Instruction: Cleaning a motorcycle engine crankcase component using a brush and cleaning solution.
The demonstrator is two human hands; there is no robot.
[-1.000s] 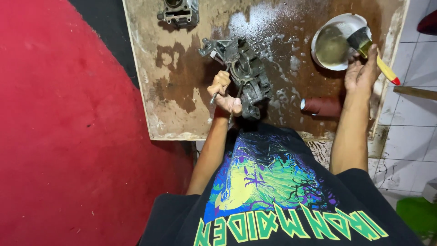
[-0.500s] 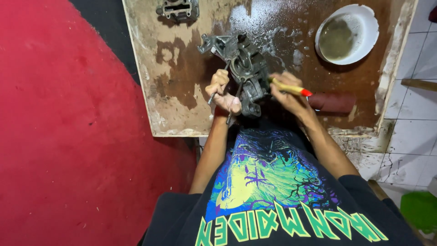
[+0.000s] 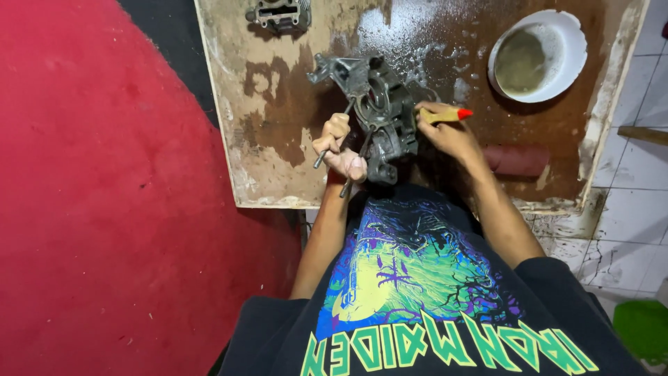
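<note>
Since half a second ago the right hand (image 3: pixel 449 136) has kept its brush at the casting's right flank, shifting only slightly, while a second ago it was up at the white bowl (image 3: pixel 534 57); the left hand (image 3: pixel 339 147) has not let go throughout. Engine casting (image 3: pixel 376 115): dark grey metal, irregular, with bosses, a round bore and projecting lugs, standing tilted on the wet desk (image 3: pixel 278 104) near its front edge, just ahead of the person's chest. Judged heavy and fully rigid; surfaces look wet and grimy, so likely slippery; no fragile parts evident, though edges and lugs may be sharp. Two thin metal studs (image 3: pixel 332 139) stick out from its lower left, and the left fingers are clamped around these, which seems the best purchase: narrow, firm, and giving leverage to tip the body. A grip on the broad greasy faces would probably slide. Right fingers are closed on a brush with a yellow handle and red tip (image 3: pixel 445 115), bristles hidden against the casting. Further out: the bowl holds murky foamy liquid at the desk's far right; a reddish-brown cylinder (image 3: pixel 518 160) lies right of the right wrist; a second smaller metal part (image 3: pixel 278 14) sits at the far edge. Red floor (image 3: pixel 104 209) to the left, white tiles (image 3: pixel 626 223) to the right.
</note>
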